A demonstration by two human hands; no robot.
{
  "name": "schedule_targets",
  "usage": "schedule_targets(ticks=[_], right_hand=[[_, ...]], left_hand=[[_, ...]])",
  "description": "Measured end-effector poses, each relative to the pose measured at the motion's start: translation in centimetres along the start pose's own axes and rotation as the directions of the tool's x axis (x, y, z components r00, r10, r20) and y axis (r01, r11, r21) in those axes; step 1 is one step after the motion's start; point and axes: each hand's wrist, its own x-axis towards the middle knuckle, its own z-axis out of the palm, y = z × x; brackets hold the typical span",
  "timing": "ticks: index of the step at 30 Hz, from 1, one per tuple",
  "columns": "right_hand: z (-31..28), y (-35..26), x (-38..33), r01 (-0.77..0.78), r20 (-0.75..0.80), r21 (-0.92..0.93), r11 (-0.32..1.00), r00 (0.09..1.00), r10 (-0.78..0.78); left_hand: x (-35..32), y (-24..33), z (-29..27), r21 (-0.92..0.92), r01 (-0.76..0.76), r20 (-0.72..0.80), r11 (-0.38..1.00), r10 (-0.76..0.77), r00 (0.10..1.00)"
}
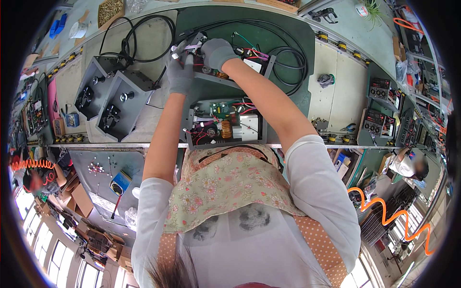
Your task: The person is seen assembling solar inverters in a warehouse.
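Note:
Both my hands wear grey gloves and work at the far end of an opened grey metal chassis (206, 76) on a green mat. My left hand (180, 74) has its fingers bent around the chassis's left end, by a white connector and a pale ribbon cable (193, 47). My right hand (218, 54) curls over the same end, just right of the left one; its fingertips are hidden. Inside this chassis show coloured wires and a white block (252, 65). Nearer me lies a second open chassis (230, 142) with a green circuit board (221, 109) and a copper coil (226, 128).
Grey metal covers (126, 103) with black cords stand on the left. A black power cable (300, 65) loops at the right of the mat. Further right are a dark crumpled item (326, 80), pliers (348, 127) and black panel units (377, 122). Rollers line the bench edges.

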Motion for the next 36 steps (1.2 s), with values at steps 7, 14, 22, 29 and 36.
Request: schedule_targets(ticks=[7,14,22,29,36], right_hand=[[0.2,0.3,0.2,-0.074,0.024,0.071,0.995,0.997,0.073],[0.2,1.1,1.5,-0.006,0.055,0.081,0.997,0.998,0.002],[0.7,1.1,0.7,-0.165,0.026,0.226,0.96,0.986,0.164],[0.4,-0.3,0.7,-0.17,0.058,0.019,0.985,0.984,0.168],[0.8,0.3,0.9,-0.25,0.091,0.151,0.956,0.967,0.239]], left_hand=[[-0.1,-0.7,0.4,0.025,-0.063,-0.032,0.998,0.064,0.997],[0.0,-0.6,0.8,0.1,-0.108,-0.088,0.989,0.117,0.989],[0.0,-0.6,0.5,0.088,-0.152,-0.09,0.984,0.16,0.983],[-0.3,-0.7,0.6,0.066,-0.112,-0.088,0.991,0.118,0.989],[-0.2,-1.3,0.7,0.04,-0.142,-0.081,0.989,0.145,0.986]])
